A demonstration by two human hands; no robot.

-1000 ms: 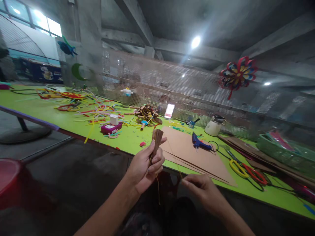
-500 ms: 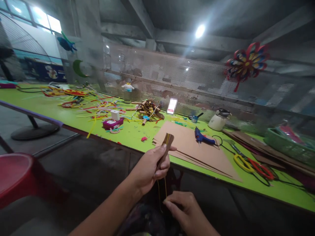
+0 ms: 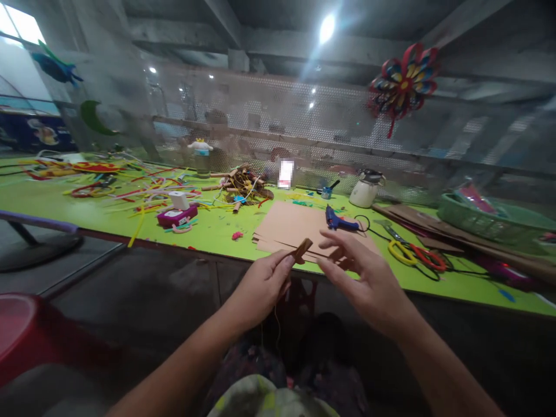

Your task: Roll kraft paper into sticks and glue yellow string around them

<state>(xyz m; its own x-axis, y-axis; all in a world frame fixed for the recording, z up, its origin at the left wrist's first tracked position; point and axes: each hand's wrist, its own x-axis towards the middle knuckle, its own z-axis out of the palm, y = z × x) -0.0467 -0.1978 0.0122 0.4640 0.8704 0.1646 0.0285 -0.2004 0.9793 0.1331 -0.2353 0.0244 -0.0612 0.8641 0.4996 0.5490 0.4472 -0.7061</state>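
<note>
My left hand [image 3: 270, 282] grips a folded strip of brown cardboard [image 3: 303, 248], its end sticking out past the thumb. A thin yellow string [image 3: 278, 324] hangs below that hand. To the right, my right hand [image 3: 362, 275] is raised with fingers apart and nothing in them, close to the strip but not touching it. Behind both hands lies a stack of brown cardboard sheets [image 3: 278, 223] at the table's near edge. A blue glue gun [image 3: 341, 220] rests on the sheets, just beyond my right fingertips.
On the green table [image 3: 217, 234], scissors with yellow and red handles [image 3: 417, 256] lie at right, near a green basket [image 3: 490, 217]. Further left are a purple box [image 3: 177, 215], rolled cardboard pieces [image 3: 243, 185] and scattered pipe cleaners. A white jug [image 3: 365, 190] stands behind. A red stool [image 3: 26, 330] is at left.
My right hand has let go of the yellow string and moved up beside the cardboard strip, fingers spreading. My left hand keeps its hold, with the strip tilted lower. The view has shifted right.
</note>
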